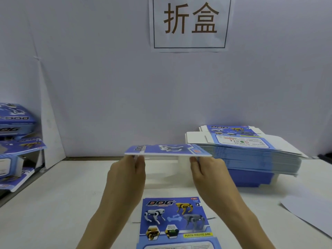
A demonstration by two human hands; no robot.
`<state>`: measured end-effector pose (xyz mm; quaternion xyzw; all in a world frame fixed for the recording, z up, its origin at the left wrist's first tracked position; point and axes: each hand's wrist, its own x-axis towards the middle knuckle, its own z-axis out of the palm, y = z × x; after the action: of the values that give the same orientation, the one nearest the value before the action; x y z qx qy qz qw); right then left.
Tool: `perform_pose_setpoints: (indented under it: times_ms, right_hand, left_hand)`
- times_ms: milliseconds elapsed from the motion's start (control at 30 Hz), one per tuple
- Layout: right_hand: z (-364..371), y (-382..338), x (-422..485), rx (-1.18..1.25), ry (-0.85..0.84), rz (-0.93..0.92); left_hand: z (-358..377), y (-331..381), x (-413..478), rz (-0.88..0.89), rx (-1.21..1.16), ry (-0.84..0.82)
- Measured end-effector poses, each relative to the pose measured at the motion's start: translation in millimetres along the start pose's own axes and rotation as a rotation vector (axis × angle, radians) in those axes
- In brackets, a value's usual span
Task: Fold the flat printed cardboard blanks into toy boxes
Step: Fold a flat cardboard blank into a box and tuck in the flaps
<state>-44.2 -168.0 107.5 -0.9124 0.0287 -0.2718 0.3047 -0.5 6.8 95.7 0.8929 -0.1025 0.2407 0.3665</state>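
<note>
The left hand (127, 175) and the right hand (208, 175) hold one flat blue printed cardboard blank (167, 150) between them. The blank is in the air, just to the left of the tall stack of flat blue and white cardboard blanks (251, 151), at about the height of the stack's upper sheets. It lies almost level, so mostly its thin white near edge and a narrow strip of its printed top face are seen.

The left fingers (138, 163) are close together and bent up to the near edge, close to the blank's left end. The right fingers (195, 160) meet the same edge close to its right end, which is the end next to the stack. Both hands show their backs, and the thumbs are hidden, so I cannot tell how they lie on the card.

The stack rests on a white table (62, 203). In front of the stack and to its left, below the wrists, a second flat blue cardboard blank with pictures of toy dogs (176, 221) lies face up on the table. Far to the left of the stack are blue folded toy boxes (16, 119). In front of the stack, on its right side, lies a white paper sheet (309, 212). High above the stack, to its left, a white paper sign with two large brown characters (189, 22) is on the wall.
</note>
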Motion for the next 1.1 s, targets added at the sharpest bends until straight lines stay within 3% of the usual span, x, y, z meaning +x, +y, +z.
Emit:
perform_pose_setpoints:
  times_ms: [133, 200, 267, 367, 467, 567, 633, 767, 833, 933, 1000, 1100]
  right_hand:
    - [0.1, -1.3, 0.0, 0.061, -0.065, 0.034]
    - [3.4, 0.9, 0.2, 0.229, -0.084, 0.104]
    - [1.8, 1.9, -1.0, 0.416, -0.067, 0.190]
    - [-4.3, 9.9, 3.0, 0.417, -0.055, 0.203]
    - [-11.2, 10.5, 11.4, 0.705, -0.044, 0.479]
    - [-13.7, 5.5, 13.4, 0.975, -0.165, 0.613]
    - [-14.9, 2.7, 11.0, 0.938, -0.253, 0.585]
    - [-15.0, 0.7, 3.2, 0.755, -0.405, 0.407]
    - [-18.2, 0.8, 3.0, 0.622, -0.315, 0.334]
    - [-26.6, 6.0, 5.8, 0.645, 0.051, 0.146]
    - [-32.6, 7.5, 6.1, 0.748, 0.265, -0.019]
    - [-36.6, 8.4, 6.1, 1.126, 0.283, 0.011]
  left_hand:
    - [-2.4, -4.7, 1.9, 0.020, 0.223, -0.106]
    - [-3.2, 3.1, -1.6, 0.095, 0.166, -0.083]
    - [-3.5, 11.7, -4.6, 0.135, -0.029, 0.004]
    - [-7.3, 14.9, -2.0, 0.082, -0.372, -0.046]
    - [-11.0, 12.2, 0.7, 0.101, -0.741, -0.055]
    - [-10.4, 7.3, -1.9, 0.386, -0.506, -0.039]
    - [-4.1, 4.6, -1.7, 0.536, -0.217, -0.053]
    - [8.9, -2.6, 0.5, 0.488, 0.048, -0.103]
    - [9.0, -7.3, 3.9, 0.505, 0.019, -0.054]
    - [3.7, -14.8, 8.9, 0.578, -0.044, 0.017]
    - [2.0, -17.6, 9.1, 0.633, -0.074, 0.002]
    - [-0.3, -17.5, 8.7, 0.677, -0.164, -0.019]
